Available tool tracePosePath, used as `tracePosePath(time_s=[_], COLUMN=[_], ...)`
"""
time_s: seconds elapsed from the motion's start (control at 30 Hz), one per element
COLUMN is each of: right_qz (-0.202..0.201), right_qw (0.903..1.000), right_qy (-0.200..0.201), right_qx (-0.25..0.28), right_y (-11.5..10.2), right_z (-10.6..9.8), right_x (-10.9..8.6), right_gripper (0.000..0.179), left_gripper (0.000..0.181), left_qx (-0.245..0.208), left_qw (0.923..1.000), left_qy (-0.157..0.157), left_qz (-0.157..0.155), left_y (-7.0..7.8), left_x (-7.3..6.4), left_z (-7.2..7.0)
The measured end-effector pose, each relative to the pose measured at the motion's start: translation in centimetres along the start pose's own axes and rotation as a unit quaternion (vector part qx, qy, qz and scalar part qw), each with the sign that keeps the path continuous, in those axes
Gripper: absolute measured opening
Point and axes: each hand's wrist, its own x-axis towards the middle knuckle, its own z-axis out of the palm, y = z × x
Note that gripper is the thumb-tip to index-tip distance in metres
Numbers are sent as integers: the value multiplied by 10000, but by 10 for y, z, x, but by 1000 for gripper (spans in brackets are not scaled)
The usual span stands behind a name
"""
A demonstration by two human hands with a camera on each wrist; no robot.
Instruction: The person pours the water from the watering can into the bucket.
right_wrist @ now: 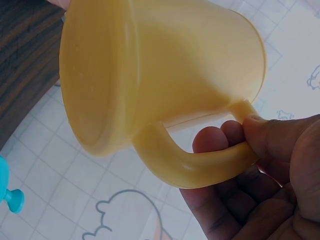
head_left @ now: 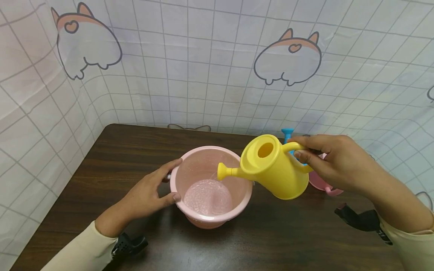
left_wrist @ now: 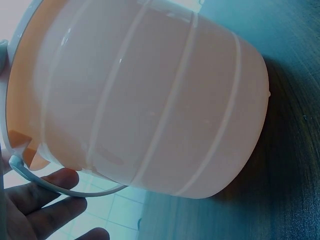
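My right hand (head_left: pixel 333 162) grips the handle of a yellow watering can (head_left: pixel 285 177), thumb and fingers wrapped round it in the right wrist view. The can is tilted left, its spout over a pink bucket (head_left: pixel 208 218). Thin streams of water leave the spout, and rippling water (head_left: pixel 207 197) covers the bucket's bottom. On the bucket's left side, my left hand (head_left: pixel 145 194) rests with thumb and forefinger spread along the rim. In the left wrist view, its other fingers (left_wrist: pixel 55 215) hang loosely beside the bucket's thin bail handle (left_wrist: pixel 65 191).
Behind the yellow can stands a blue watering can (head_left: pixel 287 132), mostly hidden. A pink item with a handle (head_left: pixel 333 191) is partly covered by my right hand. The dark wooden table (head_left: pixel 135 146) meets a white grid-patterned curtain (head_left: pixel 190 75) at its back and left edges.
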Motion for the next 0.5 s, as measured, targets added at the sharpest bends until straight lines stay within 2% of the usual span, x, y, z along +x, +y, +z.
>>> tracePosePath(time_s=[0.5], right_qz=[11], right_qw=[9999], right_qy=[-58], right_qx=[-92], right_y=[-2], right_z=[-2], right_x=[1], right_gripper=[40], left_gripper=[83], left_qx=[31], left_qw=[10000], left_qy=[8], left_qz=[-39], left_y=[2], left_x=[-1], left_z=[0])
